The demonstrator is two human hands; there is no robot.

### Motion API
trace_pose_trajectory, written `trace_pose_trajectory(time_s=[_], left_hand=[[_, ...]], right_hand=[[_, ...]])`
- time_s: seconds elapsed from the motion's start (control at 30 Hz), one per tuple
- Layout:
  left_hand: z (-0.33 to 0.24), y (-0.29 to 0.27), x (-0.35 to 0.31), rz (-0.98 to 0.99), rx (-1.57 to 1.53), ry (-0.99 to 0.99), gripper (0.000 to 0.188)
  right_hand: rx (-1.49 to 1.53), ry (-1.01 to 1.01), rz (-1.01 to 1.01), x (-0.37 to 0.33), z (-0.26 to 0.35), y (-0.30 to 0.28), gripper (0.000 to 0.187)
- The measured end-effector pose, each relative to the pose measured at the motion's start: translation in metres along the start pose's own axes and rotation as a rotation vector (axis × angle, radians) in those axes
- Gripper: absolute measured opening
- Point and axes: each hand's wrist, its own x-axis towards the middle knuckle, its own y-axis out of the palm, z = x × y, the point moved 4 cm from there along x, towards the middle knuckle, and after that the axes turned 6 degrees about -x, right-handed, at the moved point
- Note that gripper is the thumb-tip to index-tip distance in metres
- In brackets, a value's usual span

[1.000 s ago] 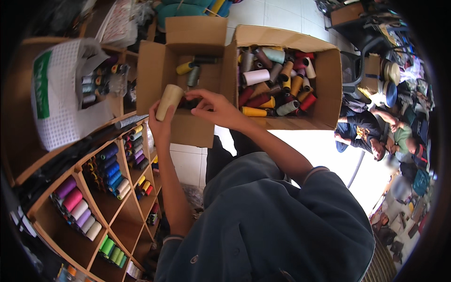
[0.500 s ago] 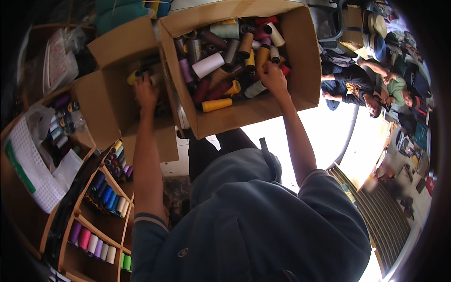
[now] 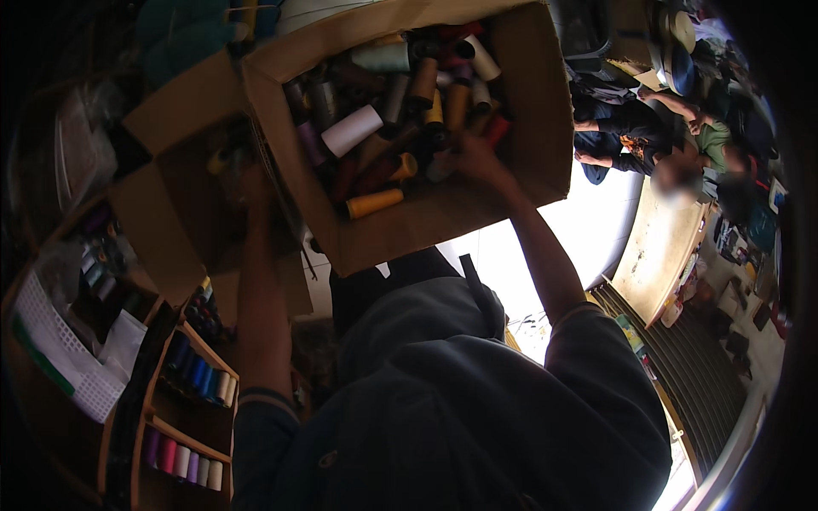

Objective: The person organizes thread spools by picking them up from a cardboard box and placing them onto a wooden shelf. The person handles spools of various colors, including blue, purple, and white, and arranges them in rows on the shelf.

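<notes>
A large open cardboard box (image 3: pixel 545 102) holds a heap of thread spools, among them a white spool (image 3: pixel 352 130) and a yellow one (image 3: pixel 375 203). My right hand (image 3: pixel 479 160) is down in this heap, its fingers curled at the end of a pale grey thread spool (image 3: pixel 440 167) and partly covering it. To the left stands a smaller open cardboard box (image 3: pixel 158 192), deep in shadow. Inside it is my left hand (image 3: pixel 243 180), close to a yellow spool (image 3: pixel 219 159). Darkness and blur hide the left fingers.
Wooden shelves (image 3: pixel 189 434) with rows of coloured spools stand at lower left, below a white perforated basket (image 3: pixel 68 362). Blue-green bundles (image 3: pixel 179 34) lie at the far left. Other people (image 3: pixel 635 128) sit on the right, near a slatted panel (image 3: pixel 682 366).
The view has shifted and darkened, so both boxes appear farther left. My right hand has moved nearer across the heap, onto the pale grey spool. My left hand stays inside the smaller box.
</notes>
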Motion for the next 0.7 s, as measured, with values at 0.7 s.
trace_pose_trajectory(time_s=[0.7], left_hand=[[-0.158,-0.218,-0.089,-0.643,-1.309,-0.229,0.028]], right_hand=[[0.341,-0.115,0.232,-0.014,0.067,-0.052,0.049]])
